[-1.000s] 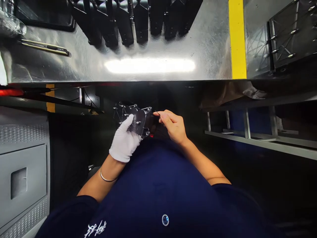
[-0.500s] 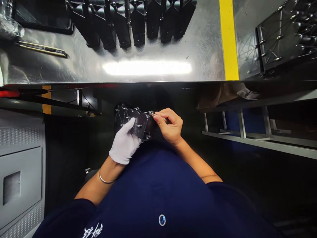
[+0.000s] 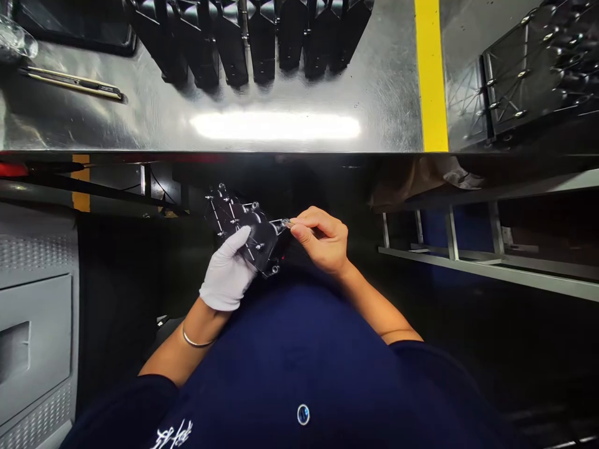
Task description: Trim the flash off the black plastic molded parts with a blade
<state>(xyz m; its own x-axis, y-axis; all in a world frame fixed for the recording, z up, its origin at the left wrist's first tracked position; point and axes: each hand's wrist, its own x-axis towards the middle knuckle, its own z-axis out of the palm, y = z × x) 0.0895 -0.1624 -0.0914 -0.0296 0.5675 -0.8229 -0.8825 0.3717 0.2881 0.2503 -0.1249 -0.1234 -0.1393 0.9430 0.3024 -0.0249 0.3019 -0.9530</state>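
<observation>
My left hand [image 3: 228,271], in a white glove, grips a black moulded plastic part [image 3: 262,240] with ribs and small round bosses. Its thumb lies on top of the part, while the other fingers are mostly hidden underneath. My bare right hand [image 3: 325,240] is closed in a pinch on a small, thin tool [image 3: 291,223], whose kind is too small to make out. The tool's tip is at the right edge of the part, by a boss. Both hands are in front of my body, below the bench edge.
Several black plastic parts [image 3: 262,50] stand in a row on the metal bench [image 3: 384,93]. A utility knife [image 3: 72,83] and a black tray [image 3: 75,31] are at the left. More ribbed black parts [image 3: 510,81] lie right of the yellow strip [image 3: 433,81]. A metal frame [image 3: 468,262] stands lower right.
The black part has shifted slightly left and turned a little, together with my gloved left hand. My right hand keeps its pinch near the part's right edge, slightly lower.
</observation>
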